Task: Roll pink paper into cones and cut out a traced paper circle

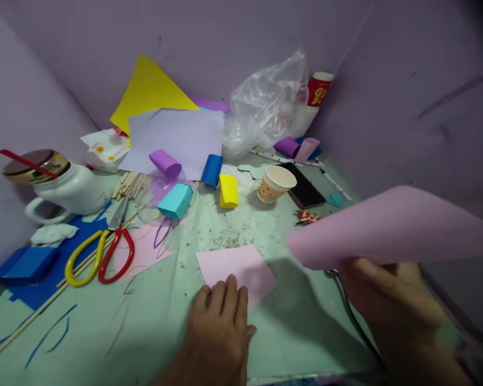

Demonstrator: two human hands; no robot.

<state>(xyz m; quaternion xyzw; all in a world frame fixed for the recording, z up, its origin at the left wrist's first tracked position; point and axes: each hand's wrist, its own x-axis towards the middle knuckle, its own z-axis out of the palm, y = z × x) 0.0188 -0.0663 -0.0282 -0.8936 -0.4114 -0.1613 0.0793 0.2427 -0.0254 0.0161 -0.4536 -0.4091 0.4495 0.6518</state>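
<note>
I see two hands at work on the green table (pixel 153 327). The left hand (pixel 221 327) lies palm down, with bent fingers on the near edge of the small pink paper (pixel 247 268). It is not squeezing anything that I can see. I think it rests there so the paper won't slide. That paper lies flat in front of the person.

The right hand (pixel 402 295) has the big pink sheet (pixel 394 230) pinched by its low edge, with the thumb on the near side. I can't see all the fingers. The sheet is up off the table, and it bends over the hand, maybe because paper is floppy and is held in just one place.

The scissors (pixel 119 215) lie off to the left, away from both hands, maybe to leave room. Farther back are four paper rolls: purple (pixel 165 163), blue (pixel 212 170), yellow (pixel 229 192) and teal (pixel 175 202). They look set back so no arm bumps them. The cup (pixel 269 193) stands upright beside the phone (pixel 304 187).
</note>
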